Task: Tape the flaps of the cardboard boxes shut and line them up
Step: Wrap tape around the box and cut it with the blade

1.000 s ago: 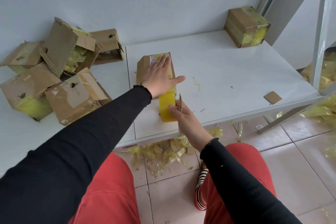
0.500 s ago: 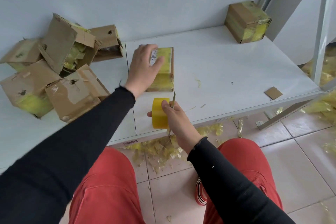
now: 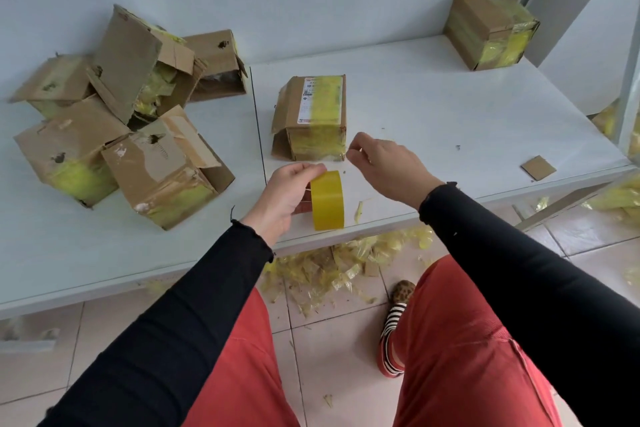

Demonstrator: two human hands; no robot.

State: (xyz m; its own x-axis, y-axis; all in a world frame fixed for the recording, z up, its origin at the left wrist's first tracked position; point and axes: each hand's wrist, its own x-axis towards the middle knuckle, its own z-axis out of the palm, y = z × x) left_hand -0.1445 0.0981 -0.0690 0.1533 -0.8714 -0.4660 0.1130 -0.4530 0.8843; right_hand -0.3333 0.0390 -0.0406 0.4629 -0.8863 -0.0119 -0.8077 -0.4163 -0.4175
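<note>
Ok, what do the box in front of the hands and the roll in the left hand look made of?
Box: brown cardboard, matte, with frayed, creased flaps and glossy yellow tape strips over it. Roll, held by the left hand: yellow plastic packing tape, smooth and slightly shiny, probably translucent film.

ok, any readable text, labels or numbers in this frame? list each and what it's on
White shipping label on top of the middle cardboard box: rows of print and a red strip at each end, all too small and blurred to read.
Yellow tape roll held by the left hand: no print visible.
Piled open boxes and the taped box at the far right: no text visible, only holes and torn paper.
Nothing here can be quoted.
</note>
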